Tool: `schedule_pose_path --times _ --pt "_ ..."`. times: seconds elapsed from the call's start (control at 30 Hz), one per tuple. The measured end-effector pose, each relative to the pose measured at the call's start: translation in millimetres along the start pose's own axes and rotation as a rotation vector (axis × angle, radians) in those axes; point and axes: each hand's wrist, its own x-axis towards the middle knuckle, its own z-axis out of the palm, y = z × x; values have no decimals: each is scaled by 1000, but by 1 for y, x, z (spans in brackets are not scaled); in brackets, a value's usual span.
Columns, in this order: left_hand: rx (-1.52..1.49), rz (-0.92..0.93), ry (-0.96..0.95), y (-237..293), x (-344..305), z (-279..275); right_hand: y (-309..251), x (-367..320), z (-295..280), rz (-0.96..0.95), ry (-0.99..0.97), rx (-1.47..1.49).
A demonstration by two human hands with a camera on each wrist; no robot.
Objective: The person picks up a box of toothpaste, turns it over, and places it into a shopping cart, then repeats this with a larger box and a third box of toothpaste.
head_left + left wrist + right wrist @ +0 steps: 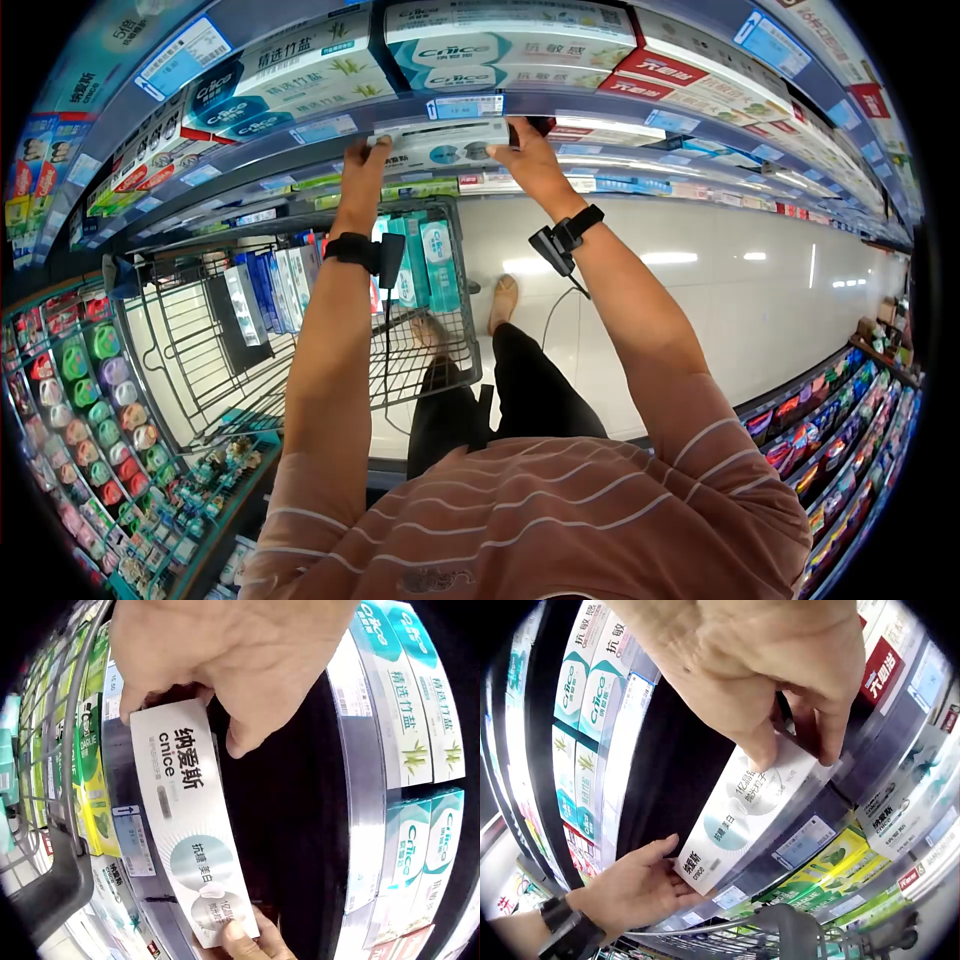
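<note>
Both hands hold a long white toothpaste box (440, 142) by its two ends, level with a shelf's front edge. At the left end, my left hand (363, 178) grips with its thumb on the dark-gap side and fingers round the other side, as the right wrist view shows. Over the opposite end, my right hand (772, 667) pinches with the thumb on the printed face. Black and grey Chinese lettering and pale round patches mark the box (191, 817). Behind it gapes a dark shelf space.
More toothpaste boxes (510, 50) fill the shelf above; yellow-green boxes (825, 870) sit below. A wire shopping cart (200, 390) stands at the left with several boxes (435, 265) inside. Bottles (75, 360) line a rack at far left. Tiled floor (700, 300) extends right.
</note>
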Motion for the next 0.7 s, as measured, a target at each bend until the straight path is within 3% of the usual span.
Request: schedule_pose_path --times 0.2,0.4,0.5,0.7 --pt "-84 126 54 -46 41 15 3 3 4 5 65 -78" --pt "-111 130 102 -28 34 28 3 14 5 -20 72 -142" --pt "-167 220 91 -13 29 35 9 22 9 -10 70 -209" --pt "-52 176 34 -19 49 33 24 34 20 -110 162 -236"
